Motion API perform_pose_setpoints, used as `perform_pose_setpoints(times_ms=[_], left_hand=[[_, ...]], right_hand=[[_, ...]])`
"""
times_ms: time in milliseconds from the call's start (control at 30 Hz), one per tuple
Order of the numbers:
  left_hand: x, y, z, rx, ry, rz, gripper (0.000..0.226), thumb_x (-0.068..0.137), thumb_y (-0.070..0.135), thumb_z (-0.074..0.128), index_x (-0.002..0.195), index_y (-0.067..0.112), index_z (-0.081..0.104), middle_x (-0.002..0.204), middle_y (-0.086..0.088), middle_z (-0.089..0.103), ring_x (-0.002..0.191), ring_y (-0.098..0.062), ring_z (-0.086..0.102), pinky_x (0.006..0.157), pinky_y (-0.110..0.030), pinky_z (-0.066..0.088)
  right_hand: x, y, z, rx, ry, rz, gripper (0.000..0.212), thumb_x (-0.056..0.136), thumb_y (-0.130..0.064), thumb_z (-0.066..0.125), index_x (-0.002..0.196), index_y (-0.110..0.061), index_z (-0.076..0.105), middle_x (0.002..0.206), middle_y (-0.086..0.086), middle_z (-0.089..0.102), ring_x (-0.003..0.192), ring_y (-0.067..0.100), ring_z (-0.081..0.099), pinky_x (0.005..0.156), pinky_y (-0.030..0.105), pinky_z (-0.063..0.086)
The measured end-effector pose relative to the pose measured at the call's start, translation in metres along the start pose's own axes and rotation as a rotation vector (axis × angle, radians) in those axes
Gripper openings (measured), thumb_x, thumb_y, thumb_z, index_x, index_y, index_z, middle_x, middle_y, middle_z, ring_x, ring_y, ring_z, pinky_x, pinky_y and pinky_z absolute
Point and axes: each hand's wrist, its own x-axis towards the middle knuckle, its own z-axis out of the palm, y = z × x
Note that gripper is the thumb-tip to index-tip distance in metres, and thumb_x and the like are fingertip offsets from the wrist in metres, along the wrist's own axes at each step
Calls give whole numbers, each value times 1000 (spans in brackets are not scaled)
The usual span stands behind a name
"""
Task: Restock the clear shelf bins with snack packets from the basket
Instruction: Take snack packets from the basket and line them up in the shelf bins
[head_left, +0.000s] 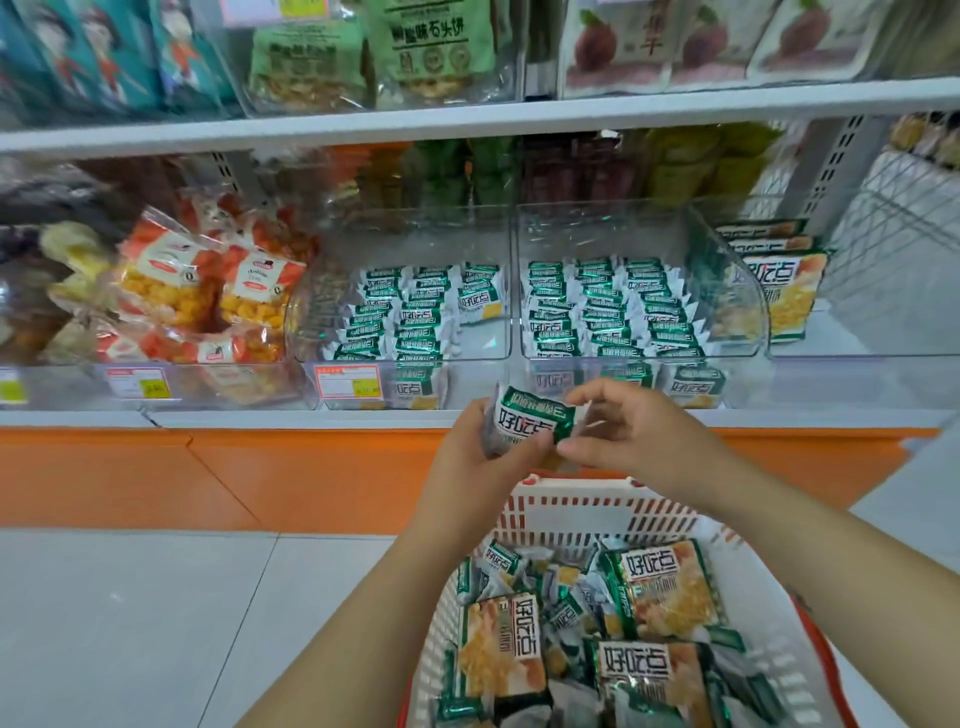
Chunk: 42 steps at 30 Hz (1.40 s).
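Head view. Holding a green snack packet (535, 420) up in front of the shelf edge (311, 419), just above the basket (571, 512) and below the two clear bins. Gripping it with the left hand (480, 460), thumb across the printed face and the rest curled behind; possibly more than one packet in that grip, hard to tell. Pinching its right end with the right hand (628, 434), fingers (587, 400) narrow, thumb and forefinger closed on the wrapper. Looks like squaring it up, label forward, to match the upright rows standing in the left bin (485, 345) and the right bin (740, 291). Probably heading for the left bin, given the gap at its front right. Plenty left to do, judging by the loose packets (660, 587) heaped in the basket, small green ones mixed with bigger ones.
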Motion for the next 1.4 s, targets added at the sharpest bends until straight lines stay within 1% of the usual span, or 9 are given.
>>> perform_pose_setpoints(times_ms=[67, 167, 367, 500, 633, 833, 967, 1167, 1400], left_hand=[[3, 0, -2, 22, -28, -35, 19, 86, 26, 67, 102, 22, 57, 85, 1, 71, 85, -22, 69, 84, -46, 55], [11, 7, -14, 244, -13, 62, 42, 87, 28, 66, 125, 32, 49, 107, 22, 58, 92, 7, 57, 72, -16, 52], [40, 29, -48, 698, -32, 345, 39, 89, 22, 63, 126, 33, 55, 101, 24, 49, 85, 2, 50, 71, -5, 37], [70, 36, -70, 725, 76, 335, 28, 90, 23, 62, 118, 28, 61, 109, 15, 54, 80, 9, 52, 68, 1, 35], [109, 33, -83, 722, 197, 295, 29, 92, 21, 61, 121, 24, 61, 122, 7, 55, 75, 0, 53, 67, -12, 37], [193, 14, -79, 913, 173, 211, 33, 93, 22, 60, 125, 19, 59, 131, -5, 57, 94, -21, 61, 82, -28, 44], [236, 0, -63, 987, 108, 190, 30, 92, 21, 61, 121, 14, 61, 115, -13, 63, 80, -22, 55, 70, -27, 39], [268, -12, -49, 901, 93, 116, 15, 92, 15, 61, 107, 11, 63, 88, -6, 59, 66, -15, 51, 60, -24, 41], [285, -20, -57, 1175, 21, 163, 13, 89, 4, 60, 100, 9, 64, 112, -13, 61, 100, -30, 59, 86, -36, 48]], right_hand=[[1, 1, 2, -29, 33, -40, 27, 82, -18, 70, 98, -34, 55, 85, -12, 65, 74, -1, 66, 66, 12, 47], [7, 2, 1, -48, 68, -57, 24, 84, -17, 69, 102, -29, 58, 87, -9, 65, 78, 6, 67, 79, 24, 53], [35, -15, 4, -80, 114, -210, 24, 87, -19, 66, 97, -39, 57, 92, -11, 65, 86, 5, 64, 81, 27, 55], [64, -19, -1, -136, 166, -240, 36, 91, -26, 59, 125, -36, 51, 109, -17, 60, 94, -7, 56, 80, 13, 50], [93, 2, -16, -460, 227, -151, 46, 92, -28, 57, 137, -28, 46, 135, -10, 52, 120, 8, 50, 98, 23, 39], [117, 17, -22, -641, 142, -87, 31, 92, -44, 54, 121, -39, 59, 113, -15, 65, 89, 6, 57, 76, 24, 43], [124, 20, -25, -647, 121, -103, 27, 89, -49, 54, 112, -39, 65, 111, -15, 67, 94, 5, 60, 84, 29, 50], [126, 24, -26, -681, 135, -141, 26, 89, -51, 52, 108, -40, 66, 104, -20, 68, 88, 1, 60, 76, 23, 48], [126, 23, -24, -694, 132, -154, 25, 90, -51, 51, 107, -40, 67, 102, -22, 67, 87, -2, 60, 79, 27, 52]])
